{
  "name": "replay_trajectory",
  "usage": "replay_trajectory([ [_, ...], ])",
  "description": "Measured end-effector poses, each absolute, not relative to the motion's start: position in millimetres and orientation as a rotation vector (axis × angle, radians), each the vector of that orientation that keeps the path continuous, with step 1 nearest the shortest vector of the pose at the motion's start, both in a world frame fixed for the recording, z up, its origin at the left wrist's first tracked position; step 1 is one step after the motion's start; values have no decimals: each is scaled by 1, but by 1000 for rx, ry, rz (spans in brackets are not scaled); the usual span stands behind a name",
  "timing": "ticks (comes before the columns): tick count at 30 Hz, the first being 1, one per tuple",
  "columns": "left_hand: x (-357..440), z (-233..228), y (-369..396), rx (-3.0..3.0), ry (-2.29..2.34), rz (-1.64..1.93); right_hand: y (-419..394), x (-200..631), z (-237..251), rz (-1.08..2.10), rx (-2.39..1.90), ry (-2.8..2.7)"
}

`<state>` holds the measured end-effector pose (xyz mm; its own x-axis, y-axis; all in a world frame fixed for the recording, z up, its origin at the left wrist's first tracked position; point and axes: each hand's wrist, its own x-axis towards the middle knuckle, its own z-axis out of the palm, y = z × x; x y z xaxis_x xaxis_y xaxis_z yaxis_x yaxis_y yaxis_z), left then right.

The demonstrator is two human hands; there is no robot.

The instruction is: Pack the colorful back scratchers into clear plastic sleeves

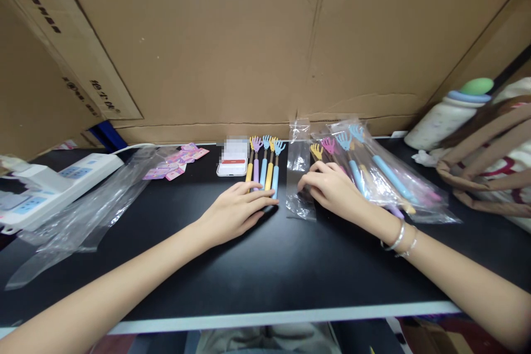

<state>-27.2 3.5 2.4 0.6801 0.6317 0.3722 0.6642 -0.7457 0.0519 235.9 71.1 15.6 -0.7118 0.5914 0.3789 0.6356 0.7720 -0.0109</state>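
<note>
On a black table (pixel 257 271), the left hand (pixel 234 213) is laid flat, fingers loosely spread, over the handles of a row of back scratchers (pixel 264 163). An empty clear bag (pixel 299 174) just beside them is pressed by the right hand (pixel 334 191), fingers curled; nothing is gripped.

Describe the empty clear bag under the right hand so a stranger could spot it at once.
On the black table, look between the two hands. The empty clear bag lies flat just right of the row of loose back scratchers, with the right hand touching its edge. Unlike the filled bags further right, it holds nothing.
</note>
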Motion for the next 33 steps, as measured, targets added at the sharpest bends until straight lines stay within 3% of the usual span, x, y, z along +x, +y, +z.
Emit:
replay_trajectory([
  [20, -25, 5, 1, -2700, -774, -466, 70, 234, 17, -163, -835, -2681],
  [27, -23, 12, -3, -2739, -465, -501, 67, 232, 19, -220, -889, -2628],
  [33, -18, 15, -12, -2561, -213, -624, 50, 221, 20, -30, -834, -2618],
])
